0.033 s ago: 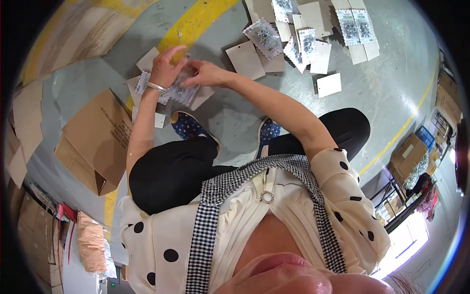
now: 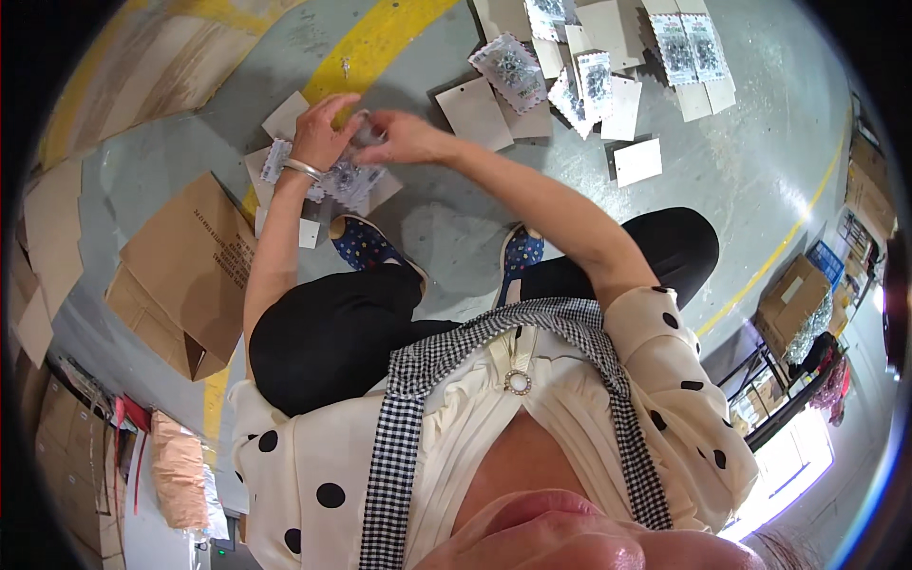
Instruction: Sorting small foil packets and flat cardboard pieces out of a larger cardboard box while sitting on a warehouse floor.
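Observation:
My left hand (image 2: 325, 135), with a silver bangle (image 2: 303, 170) at its wrist, and my right hand (image 2: 407, 140) meet over the floor at the upper left. Between their curled fingers is a crumpled clear plastic bag (image 2: 369, 130), partly hidden by the fingers. Below it lies a clear packet with small dark and silvery pieces (image 2: 351, 183), on a pale grey card (image 2: 387, 191). Another such packet (image 2: 275, 161) shows beside my left wrist. More grey cards lie around, one beyond my left hand (image 2: 285, 116) and a small one with a hole (image 2: 309, 233).
An open brown cardboard box (image 2: 190, 271) stands left of my knee. At the upper right, several zigzag-edged packets (image 2: 513, 71) lie on grey cards (image 2: 477, 116). A white card (image 2: 637, 162) lies closer. Flattened cardboard (image 2: 52, 223) is at the far left; shelving with cartons (image 2: 793, 302) at the right.
The clear plastic has drawn up between my fingers, baring more of the packet below. My right hand has shifted slightly; the things on the floor lie as before.

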Demonstrator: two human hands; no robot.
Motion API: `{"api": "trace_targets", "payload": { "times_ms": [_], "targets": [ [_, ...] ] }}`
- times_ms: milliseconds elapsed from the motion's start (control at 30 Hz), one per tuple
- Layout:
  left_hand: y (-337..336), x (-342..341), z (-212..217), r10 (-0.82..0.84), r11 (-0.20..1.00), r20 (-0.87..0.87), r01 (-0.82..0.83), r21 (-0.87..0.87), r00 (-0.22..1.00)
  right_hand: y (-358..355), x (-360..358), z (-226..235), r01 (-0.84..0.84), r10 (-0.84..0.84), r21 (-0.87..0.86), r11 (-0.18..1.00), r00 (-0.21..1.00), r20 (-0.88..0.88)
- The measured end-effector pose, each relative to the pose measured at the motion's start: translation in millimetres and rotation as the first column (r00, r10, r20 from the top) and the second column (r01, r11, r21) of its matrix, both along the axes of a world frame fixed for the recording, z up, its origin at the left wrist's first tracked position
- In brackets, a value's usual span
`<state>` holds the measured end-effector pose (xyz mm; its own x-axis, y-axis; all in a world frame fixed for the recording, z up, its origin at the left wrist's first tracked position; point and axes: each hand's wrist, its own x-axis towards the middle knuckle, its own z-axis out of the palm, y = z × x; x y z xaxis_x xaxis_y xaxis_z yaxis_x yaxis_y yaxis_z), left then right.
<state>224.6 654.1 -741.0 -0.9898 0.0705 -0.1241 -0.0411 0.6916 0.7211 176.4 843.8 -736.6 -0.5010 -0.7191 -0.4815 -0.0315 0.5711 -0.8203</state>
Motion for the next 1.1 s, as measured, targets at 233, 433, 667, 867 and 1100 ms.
{"api": "trace_targets", "payload": {
  "times_ms": [233,433,667,867,1100],
  "targets": [
    [36,0,-19,0.040,0.996,-0.034,-0.043,-0.083,0.999,104,-101,2,0.171,0.383,0.577,0.798,0.596,-0.706],
    [126,-32,-36,-0.101,0.995,-0.033,0.101,-0.017,0.994,110,-101,-1,0.219,0.409,0.636,0.740,0.603,-0.685],
    [160,-45,-46,-0.025,0.992,0.259,-0.008,0.123,0.966,122,-94,-13,0.339,0.264,0.575,0.745,0.641,-0.720],
    [145,-53,-49,-0.262,0.937,0.470,0.106,0.331,0.843,124,-102,10,0.380,0.095,0.490,0.785,0.707,-0.701],
    [6,-58,-8,-0.321,0.877,0.493,0.058,0.476,0.809,120,-92,14,0.401,-0.345,0.196,0.895,0.901,-0.264]
  ]
}}
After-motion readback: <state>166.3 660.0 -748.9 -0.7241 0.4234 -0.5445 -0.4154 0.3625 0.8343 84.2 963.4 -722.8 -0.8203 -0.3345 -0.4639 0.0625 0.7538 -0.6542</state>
